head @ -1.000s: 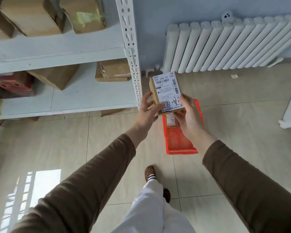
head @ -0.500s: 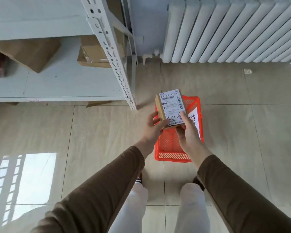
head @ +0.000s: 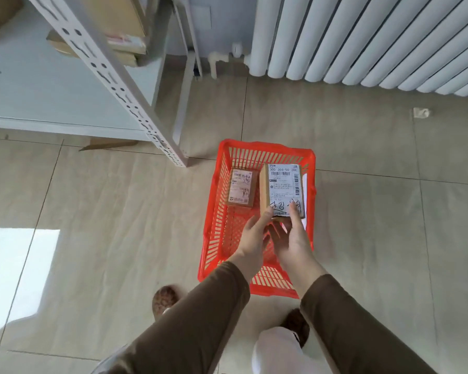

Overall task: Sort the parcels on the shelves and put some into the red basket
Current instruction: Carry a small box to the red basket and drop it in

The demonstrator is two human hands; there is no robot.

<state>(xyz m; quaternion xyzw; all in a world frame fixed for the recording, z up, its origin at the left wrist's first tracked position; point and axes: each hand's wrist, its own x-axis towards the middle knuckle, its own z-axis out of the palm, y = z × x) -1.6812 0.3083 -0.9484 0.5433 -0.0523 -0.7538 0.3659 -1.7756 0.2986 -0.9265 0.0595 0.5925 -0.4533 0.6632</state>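
A small cardboard parcel point(head: 283, 188) with a white shipping label hangs over the red basket point(head: 216, 211) on the floor. My left hand point(head: 253, 238) grips its lower left edge and my right hand point(head: 291, 236) holds its lower right edge with the thumb on the label. A smaller brown parcel point(head: 241, 190) lies flat inside the basket at its far left. Something white shows under the held parcel along the basket's right wall, mostly hidden.
A white metal shelf point(head: 52, 85) stands at the left, its post foot point(head: 179, 160) close to the basket's far left corner. Cardboard boxes point(head: 119, 25) sit on the shelf. A white radiator point(head: 362, 39) lines the far wall. My feet stand just behind the basket.
I have stepped closer and bent down. Both hands have lowered the labelled parcel from chest height down over the basket. The smaller parcel inside the basket has come into view.
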